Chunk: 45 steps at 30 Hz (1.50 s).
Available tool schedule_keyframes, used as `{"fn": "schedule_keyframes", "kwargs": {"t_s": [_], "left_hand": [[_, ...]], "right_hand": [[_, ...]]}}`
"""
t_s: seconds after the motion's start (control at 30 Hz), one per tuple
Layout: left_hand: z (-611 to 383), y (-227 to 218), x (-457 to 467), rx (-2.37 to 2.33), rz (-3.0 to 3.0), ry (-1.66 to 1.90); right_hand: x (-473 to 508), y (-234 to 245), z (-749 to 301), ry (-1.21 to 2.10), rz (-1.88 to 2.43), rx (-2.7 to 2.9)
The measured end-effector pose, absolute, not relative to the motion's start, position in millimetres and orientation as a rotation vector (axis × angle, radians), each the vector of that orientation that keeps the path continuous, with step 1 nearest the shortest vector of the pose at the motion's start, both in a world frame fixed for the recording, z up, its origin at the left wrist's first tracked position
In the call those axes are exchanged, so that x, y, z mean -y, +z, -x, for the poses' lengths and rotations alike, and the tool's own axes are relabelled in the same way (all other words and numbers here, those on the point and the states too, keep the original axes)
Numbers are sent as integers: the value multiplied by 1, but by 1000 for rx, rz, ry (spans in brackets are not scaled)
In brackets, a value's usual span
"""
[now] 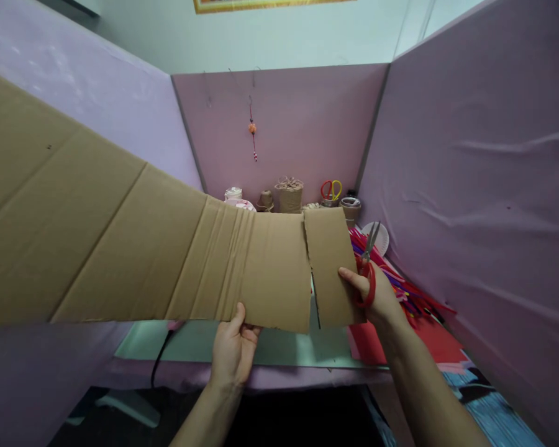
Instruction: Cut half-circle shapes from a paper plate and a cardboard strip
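A long creased cardboard sheet (274, 267) stretches from the left edge of the head view to the middle. My left hand (235, 347) grips its lower edge, thumb in front and fingers behind. A smaller cardboard piece (328, 267) lies right of a ragged split that widens downward; whether the two still join at the top I cannot tell. My right hand (372, 292) pinches this piece at its right side. The same hand holds red-handled scissors (368, 282), their blades pointing up and slightly parted, beside the cardboard.
Behind the cardboard stand a twine-wrapped pot (290, 195), a twine spool (266, 200) and a jar with red and yellow scissors (330, 191). Colourful pipe cleaners (407, 288) and red sheets (440, 340) lie at right. Pink-purple partitions (475, 186) enclose the green-topped table (284, 352).
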<state>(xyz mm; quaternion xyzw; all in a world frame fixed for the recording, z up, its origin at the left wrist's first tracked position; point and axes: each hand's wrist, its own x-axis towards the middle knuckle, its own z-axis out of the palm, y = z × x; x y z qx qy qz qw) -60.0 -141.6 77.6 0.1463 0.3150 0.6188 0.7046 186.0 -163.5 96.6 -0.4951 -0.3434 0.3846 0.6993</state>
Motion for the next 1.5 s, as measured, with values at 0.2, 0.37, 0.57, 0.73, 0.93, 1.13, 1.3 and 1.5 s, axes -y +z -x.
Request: {"fn": "schedule_keyframes", "kwargs": {"t_s": [0.2,0.37,0.57,0.73,0.93,1.13,1.3,1.5], "left_hand": [[55,79,144,-704,-327,1387],[53,82,146,-709,-341,1373],[56,82,149,-718,-364,1324],[54,78,152,-731,-343,1302],[45,79,156,-681,-345,1313],[44,74,160,-682,-333,1299],[50,65,146,-726,-385,1299],[55,50,126,-791,-423,1272]], "right_hand": [[160,85,-191,733,1205,693],[159,81,-193,681,1211,655],[161,73,-198,662,1226,632],[164,67,-199,630,1264,567],[166,62,-207,623,1289,538],[168,52,-211,613,1305,543],[168,57,-201,674,1295,552],[184,62,-182,811,1248,578]]}}
